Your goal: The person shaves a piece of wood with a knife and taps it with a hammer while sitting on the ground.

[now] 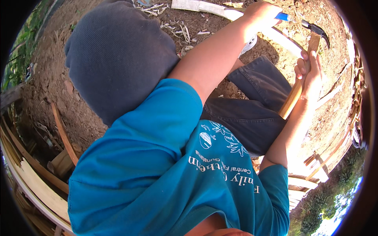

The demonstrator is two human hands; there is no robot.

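My left hand (262, 15) is closed around a tool with a blue handle (282, 16). The handle's end sticks out toward the hammer, and the rest is hidden by my fingers. Below that hand runs a long pale strip of wood (204, 7), partly covered by my forearm and lit brightly farther right. My right hand (310, 74) grips a claw hammer (315, 29) partway along its wooden handle. The hammer's dark head points up and away, a short gap from the blue handle, touching nothing.
Pale wood shavings (185, 33) lie on the brown dirt ground (47, 78). My bent legs in dark trousers (256, 114) are beneath my arms, with part of a shoe (249, 44) showing. Wooden boards (39, 185) are stacked at lower left. More wood pieces (303, 183) lie at lower right.
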